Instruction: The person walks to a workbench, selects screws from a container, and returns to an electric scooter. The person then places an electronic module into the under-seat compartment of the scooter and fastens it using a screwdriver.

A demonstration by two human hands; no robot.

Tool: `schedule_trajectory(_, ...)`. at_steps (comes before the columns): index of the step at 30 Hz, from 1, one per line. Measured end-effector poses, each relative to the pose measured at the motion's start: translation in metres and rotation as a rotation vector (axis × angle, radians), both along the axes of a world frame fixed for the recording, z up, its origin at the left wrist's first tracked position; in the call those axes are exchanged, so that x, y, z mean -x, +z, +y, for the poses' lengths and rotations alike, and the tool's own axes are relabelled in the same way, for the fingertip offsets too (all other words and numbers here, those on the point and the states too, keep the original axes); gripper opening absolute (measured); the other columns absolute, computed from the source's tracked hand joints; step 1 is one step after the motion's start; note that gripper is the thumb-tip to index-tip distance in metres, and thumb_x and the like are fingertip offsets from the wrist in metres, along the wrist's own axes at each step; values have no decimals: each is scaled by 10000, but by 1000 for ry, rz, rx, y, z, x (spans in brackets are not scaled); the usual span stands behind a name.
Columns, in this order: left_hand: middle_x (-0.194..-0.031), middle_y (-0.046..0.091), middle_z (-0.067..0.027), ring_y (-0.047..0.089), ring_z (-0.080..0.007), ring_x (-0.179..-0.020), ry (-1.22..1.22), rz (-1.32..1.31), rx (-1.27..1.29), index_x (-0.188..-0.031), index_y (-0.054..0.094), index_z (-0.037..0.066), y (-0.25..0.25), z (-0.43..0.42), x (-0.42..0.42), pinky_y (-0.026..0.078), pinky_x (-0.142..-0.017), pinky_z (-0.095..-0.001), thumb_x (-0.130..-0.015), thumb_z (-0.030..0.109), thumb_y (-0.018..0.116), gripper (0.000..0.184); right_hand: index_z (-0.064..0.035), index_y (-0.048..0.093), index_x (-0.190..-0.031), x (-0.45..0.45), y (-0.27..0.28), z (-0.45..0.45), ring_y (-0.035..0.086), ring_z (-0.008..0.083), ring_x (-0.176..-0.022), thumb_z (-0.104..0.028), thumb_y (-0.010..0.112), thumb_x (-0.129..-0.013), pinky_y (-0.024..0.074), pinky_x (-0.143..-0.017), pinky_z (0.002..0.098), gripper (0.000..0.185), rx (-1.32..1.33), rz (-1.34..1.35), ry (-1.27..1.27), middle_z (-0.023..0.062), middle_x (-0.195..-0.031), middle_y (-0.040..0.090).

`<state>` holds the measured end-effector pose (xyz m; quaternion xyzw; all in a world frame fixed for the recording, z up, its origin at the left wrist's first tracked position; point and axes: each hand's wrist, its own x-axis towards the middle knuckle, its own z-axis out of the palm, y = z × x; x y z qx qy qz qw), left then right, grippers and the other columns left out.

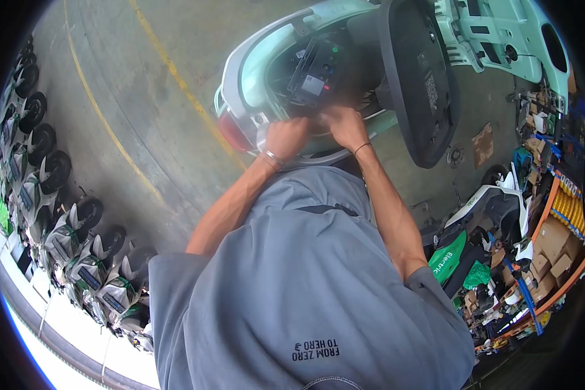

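Observation:
A mint-green scooter body (257, 62) stands in front of me, with its dark seat (422, 84) tipped up to the right. Inside the open compartment is a black box (318, 68) with a white label and a small red light. My left hand (287, 138) is closed at the compartment's rear edge, close to the red tail light (232, 133). Beside it, my right hand (346, 127) is also closed, fingers pointing inward over the same edge. What either hand grips is hidden by the fingers and blurred.
A row of scooters (58, 169) lines the left side. At the upper right is a mint-green body panel (500, 36). Cardboard boxes (552, 250), loose parts and a green panel (447, 257) crowd the right. A brake-disc-like part (455, 156) lies on the floor.

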<state>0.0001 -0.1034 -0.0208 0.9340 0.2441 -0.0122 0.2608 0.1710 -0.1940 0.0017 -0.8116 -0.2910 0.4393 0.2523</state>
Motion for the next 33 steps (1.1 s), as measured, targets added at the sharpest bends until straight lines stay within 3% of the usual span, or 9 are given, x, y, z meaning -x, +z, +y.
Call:
schedule_trajectory(10,-740,666,-69,666,-290,-627,116,-71,60,-849,615,112,3,-2,-6,505,-526,-444,-863,203,613,92,-57,747,-1007,0,-9,2,693,337,-920,-201,676,-838,514,-831,392,233,18,46,2,186,-941,724)
schedule_trajectory(20,-757,644,-59,677,-249,-677,21,-41,-48,-829,606,103,-2,-1,-9,534,-550,-403,-840,193,626,93,25,737,-970,-7,-22,-5,698,210,-847,-182,663,-845,511,-801,337,252,-91,222,-55,139,-868,739)
schedule_trajectory(27,-772,648,-63,679,-250,-700,26,-2,-34,-824,605,100,-6,-2,-11,542,-579,-403,-816,187,628,91,29,737,-968,-11,-21,-4,694,201,-835,-209,666,-854,510,-783,325,274,-78,284,-69,118,-834,738)
schedule_trajectory(33,-804,664,-79,682,-275,-710,72,10,45,-813,615,95,1,0,-13,541,-582,-428,-816,197,629,103,-1,744,-964,-7,-9,3,705,231,-849,-211,683,-845,517,-790,355,249,-95,149,45,131,-857,740)
